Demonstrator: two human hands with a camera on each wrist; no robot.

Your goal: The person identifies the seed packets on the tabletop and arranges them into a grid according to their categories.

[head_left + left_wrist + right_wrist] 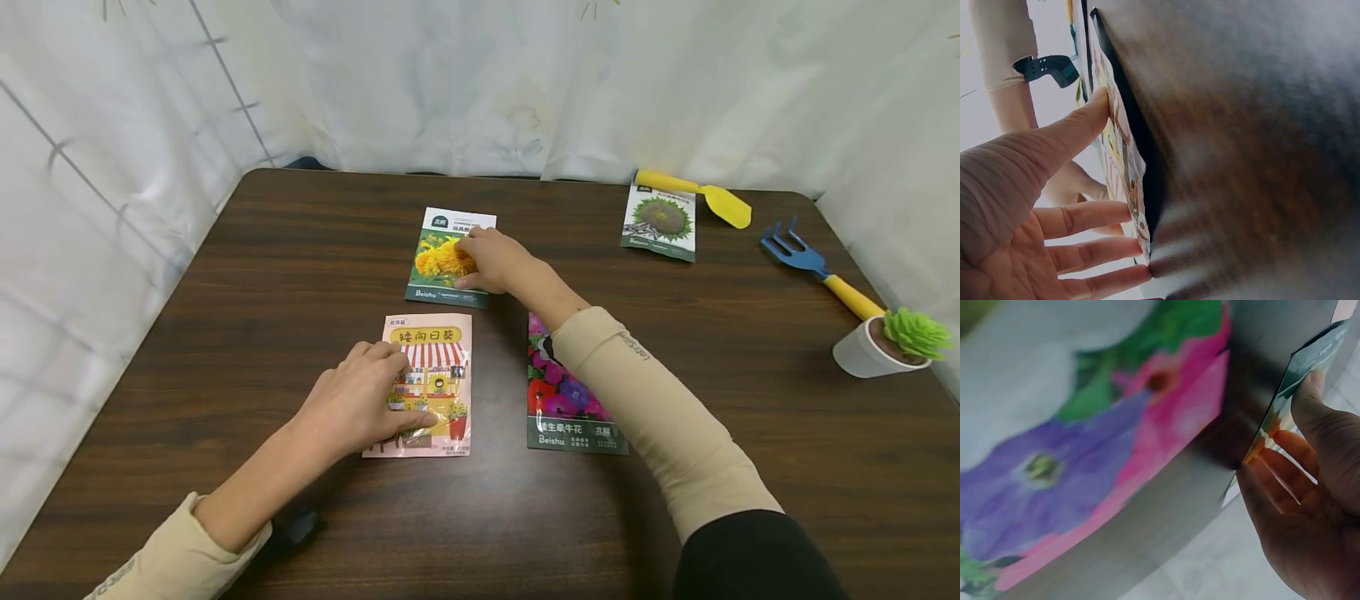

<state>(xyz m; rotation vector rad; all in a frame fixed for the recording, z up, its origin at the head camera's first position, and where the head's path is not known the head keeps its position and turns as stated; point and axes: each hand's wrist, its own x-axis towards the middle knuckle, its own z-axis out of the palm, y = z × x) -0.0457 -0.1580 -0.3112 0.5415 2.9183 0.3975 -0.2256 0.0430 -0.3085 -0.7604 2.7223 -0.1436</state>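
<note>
My left hand (363, 400) rests on a pink seed packet (448, 421) with a striped shop awning drawn on it. In the left wrist view the thumb lies on the packet's face, while the other fingers reach its edge, fairly straight and spread. Farther off, my right hand (498, 262) touches a seed packet with yellow flowers (431, 258). Thumb and fingertips sit apart on that packet's face in the right wrist view. Beneath my right forearm lies a petunia-like flower seed packet (558, 404), partly covered by the sleeve; its purple bloom (1041, 469) looms close in the right wrist view.
At the back right, a yellow hand trowel (723, 204) lies across the top of a sunflower-head seed packet (660, 221). A blue garden fork (802, 257) with a yellow handle is near the right edge, beside a white pot (866, 354) with a green succulent. White curtains (450, 83) border the table.
</note>
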